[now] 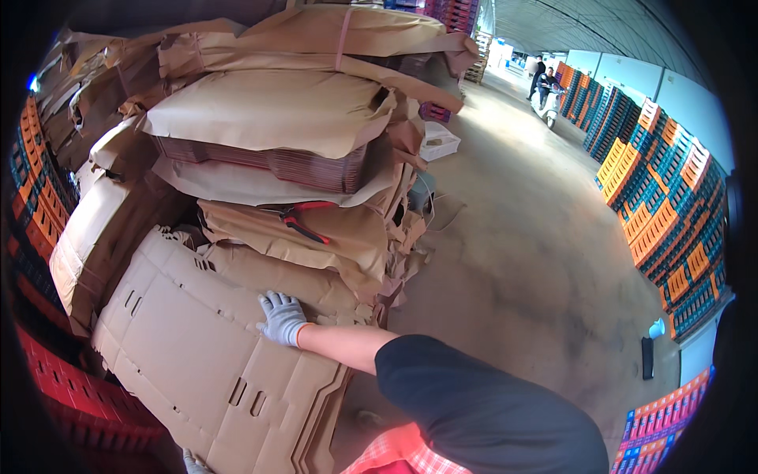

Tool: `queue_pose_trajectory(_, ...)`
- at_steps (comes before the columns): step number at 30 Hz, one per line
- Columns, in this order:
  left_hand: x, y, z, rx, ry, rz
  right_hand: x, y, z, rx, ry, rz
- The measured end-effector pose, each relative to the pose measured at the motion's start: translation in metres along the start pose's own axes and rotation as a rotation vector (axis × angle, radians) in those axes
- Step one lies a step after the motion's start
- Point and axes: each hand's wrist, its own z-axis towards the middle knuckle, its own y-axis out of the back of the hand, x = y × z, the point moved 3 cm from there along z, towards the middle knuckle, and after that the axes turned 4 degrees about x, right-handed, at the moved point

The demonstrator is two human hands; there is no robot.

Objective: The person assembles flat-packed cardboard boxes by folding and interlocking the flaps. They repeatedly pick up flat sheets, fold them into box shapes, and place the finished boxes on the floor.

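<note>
- Brown cardboard, cut and creased into flat sheets, lies in front of us as a stack [189, 324], on the near side of the paper-wrapped bundles [260, 110].
- Our right hand [282, 318], in a grey glove with an orange cuff, lies open and palm down on the top sheet, fingers a little spread, toward the far right edge.
- Our left hand [196, 463] barely shows at the stack's near edge; we cannot tell whether it grips.
- We would do well to press with the whole palm and steady both sides, so layers don't slide apart.
- We'd best not strain the oblong slots [238, 391] or crease lines, where board probably bends first.
- Stepped edges show several sheets overlapping at our right.
- Crumpled, ragged wrapping paper carries red-and-black-handled pliers [305, 221]; we should avoid knocking them.
</note>
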Motion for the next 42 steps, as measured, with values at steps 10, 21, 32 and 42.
queue_pose_trajectory(10, -0.022, -0.039, -0.012, -0.010, -0.017, 0.064, 0.018, 0.005, 0.040, 0.204, -0.127, 0.137)
queue_pose_trajectory(21, -0.062, -0.009, -0.036, 0.621, -0.036, -0.385, -0.041, 0.041, 0.025, 0.813, -0.310, 1.104)
queue_pose_trajectory(32, -0.002, -0.170, -0.039, -0.311, -0.713, 1.139, 0.131, -0.055, -0.089, 0.117, 0.420, -0.140)
queue_pose_trajectory(42, -0.076, -0.011, -0.122, 0.533, -1.444, 1.719, -0.006, 0.089, -0.040, -0.006, 1.309, -0.394)
